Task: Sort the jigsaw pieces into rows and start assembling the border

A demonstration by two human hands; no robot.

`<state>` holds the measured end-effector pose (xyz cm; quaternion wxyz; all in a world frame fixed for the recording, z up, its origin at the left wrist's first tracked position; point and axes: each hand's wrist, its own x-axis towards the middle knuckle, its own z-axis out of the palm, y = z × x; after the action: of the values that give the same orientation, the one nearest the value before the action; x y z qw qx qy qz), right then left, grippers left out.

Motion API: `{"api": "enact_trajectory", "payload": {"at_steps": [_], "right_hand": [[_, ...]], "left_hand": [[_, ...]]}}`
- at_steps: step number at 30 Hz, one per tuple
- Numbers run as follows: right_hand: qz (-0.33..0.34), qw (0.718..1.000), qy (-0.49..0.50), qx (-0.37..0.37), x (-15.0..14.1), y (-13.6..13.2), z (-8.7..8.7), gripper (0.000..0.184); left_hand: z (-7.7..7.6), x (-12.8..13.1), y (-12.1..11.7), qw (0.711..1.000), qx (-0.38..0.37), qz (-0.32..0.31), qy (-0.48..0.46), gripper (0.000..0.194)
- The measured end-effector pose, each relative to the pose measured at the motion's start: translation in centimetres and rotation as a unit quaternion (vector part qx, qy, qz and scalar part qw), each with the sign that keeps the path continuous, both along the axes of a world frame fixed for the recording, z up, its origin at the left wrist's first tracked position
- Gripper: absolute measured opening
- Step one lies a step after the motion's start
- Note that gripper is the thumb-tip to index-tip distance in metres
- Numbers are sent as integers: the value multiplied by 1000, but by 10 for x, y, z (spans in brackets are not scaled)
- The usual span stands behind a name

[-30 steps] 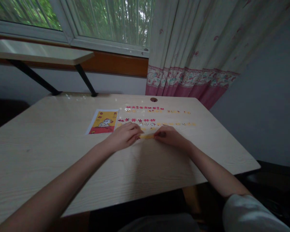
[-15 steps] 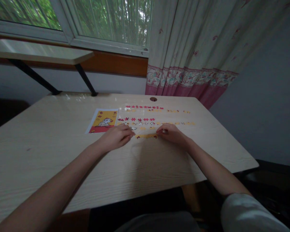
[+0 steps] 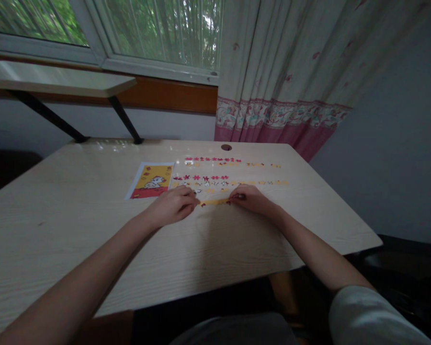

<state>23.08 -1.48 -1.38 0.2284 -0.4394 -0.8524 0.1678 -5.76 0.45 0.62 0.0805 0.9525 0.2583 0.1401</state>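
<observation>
A short yellow strip of joined jigsaw pieces [image 3: 214, 202] lies on the table, with small dark red marks near its ends. My left hand [image 3: 177, 203] is closed, its fingertips pinched at the strip's left end. At the right end, the thumb and fingers of my right hand [image 3: 252, 199] are pinched together on the strip. Just beyond it, loose yellow and white pieces [image 3: 215, 184] lie in a row, partly hidden by my left hand. Pink pieces [image 3: 213, 158] form another row farther back. The printed picture sheet [image 3: 151, 182] shows a white animal on yellow and red.
The pale wooden table [image 3: 147, 268] has a round cable hole [image 3: 226, 147] near its back edge. A raised shelf [image 3: 57, 76] on black legs stands at the back left. Curtains [image 3: 280, 72] hang behind the table beside the window.
My left hand has drawn back leftward, uncovering more of the yellow strip and its left end. My right hand moved slightly right, then back to the strip's right end. The view has shifted slightly.
</observation>
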Motion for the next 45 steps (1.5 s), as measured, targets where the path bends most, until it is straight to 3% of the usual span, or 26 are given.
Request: {"api": "enact_trajectory", "payload": {"at_steps": [8, 16, 28, 32, 37, 45], "right_hand": [[7, 999, -3, 32, 1, 0, 1, 12], [83, 996, 10, 38, -4, -8, 9, 14], [98, 994, 22, 35, -5, -6, 9, 13], [83, 994, 58, 51, 1, 1, 3, 14], [50, 997, 33, 47, 9, 6, 4, 13], [64, 997, 44, 23, 4, 3, 3, 13]], "left_hand": [[-1, 6, -6, 1000, 19, -4, -9, 32], [-8, 9, -8, 1000, 23, 11, 6, 34], [-6, 8, -7, 996, 75, 9, 43, 30], [-4, 1, -2, 997, 67, 23, 28, 29], [-5, -2, 2, 998, 52, 12, 13, 29], [-6, -1, 0, 999, 34, 5, 9, 32]]}}
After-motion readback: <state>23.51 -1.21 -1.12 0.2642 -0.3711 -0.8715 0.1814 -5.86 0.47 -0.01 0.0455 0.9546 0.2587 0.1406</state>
